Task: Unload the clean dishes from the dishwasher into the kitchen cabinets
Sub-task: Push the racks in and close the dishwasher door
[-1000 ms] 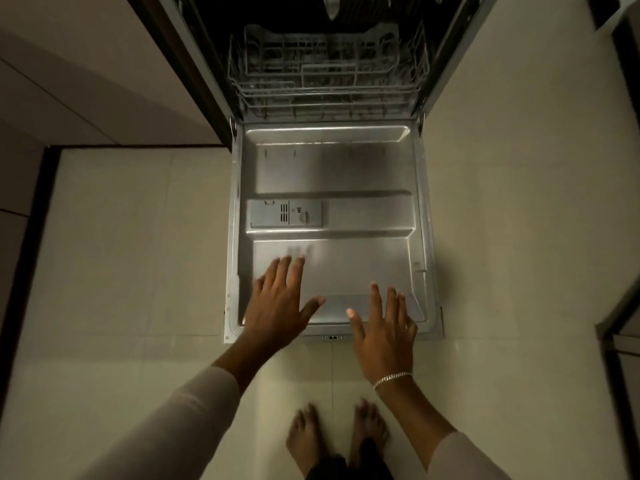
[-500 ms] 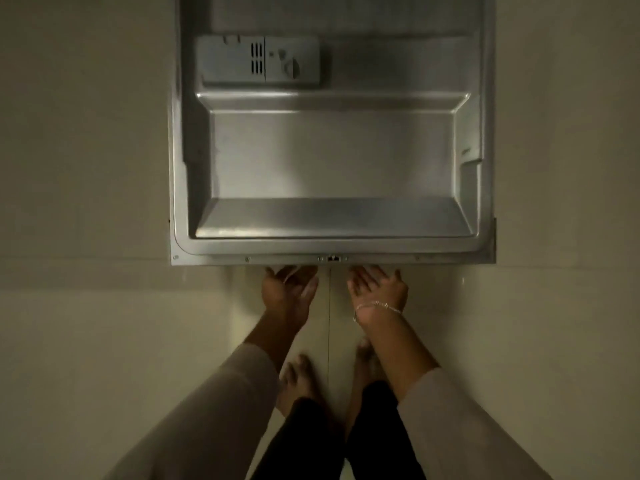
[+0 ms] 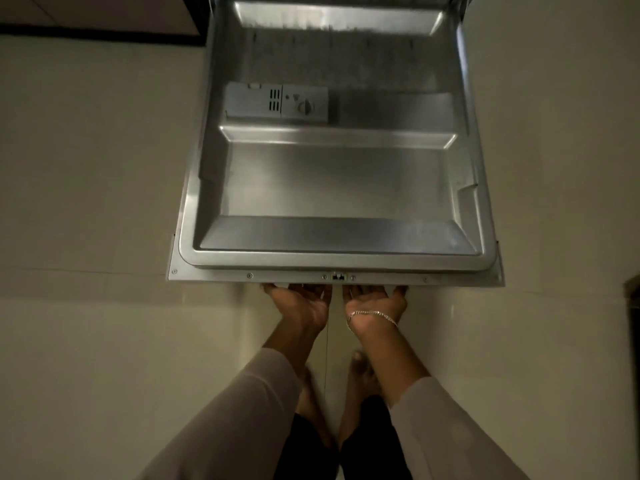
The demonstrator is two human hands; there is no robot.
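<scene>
The dishwasher door (image 3: 332,188) hangs open with its steel inner panel facing up, filling the upper middle of the view. Both hands are palm-up under its front edge. My left hand (image 3: 301,303) sits just left of the door latch (image 3: 338,277). Just right of the latch is my right hand (image 3: 375,301), with a thin bracelet on the wrist. The fingertips of both hands are hidden beneath the edge. No dishes or racks show in this frame.
A grey detergent dispenser (image 3: 277,102) sits on the door's inner panel. Pale floor tiles (image 3: 104,306) spread to both sides. A dark cabinet base (image 3: 100,32) runs along the top left. My bare feet (image 3: 360,372) stand right below the door edge.
My hands went from hovering over the door's inner panel to palm-up under its front edge. The door now looks larger and closer, and the racks are out of view.
</scene>
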